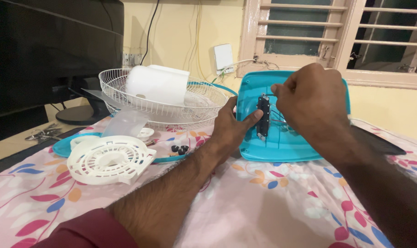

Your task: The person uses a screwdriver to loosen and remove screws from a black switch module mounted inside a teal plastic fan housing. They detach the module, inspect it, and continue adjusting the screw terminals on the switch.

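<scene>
On the floral bedsheet (263,202), the left hand (229,126) is propping the teal base (282,147) upright, thumb pressing its black switch block (263,117), while the right hand (309,96) is pinching wires, keeping both steady.

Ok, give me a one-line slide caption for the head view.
Left hand steadies a turquoise fan base while the right hand works at its black switch block.
</scene>
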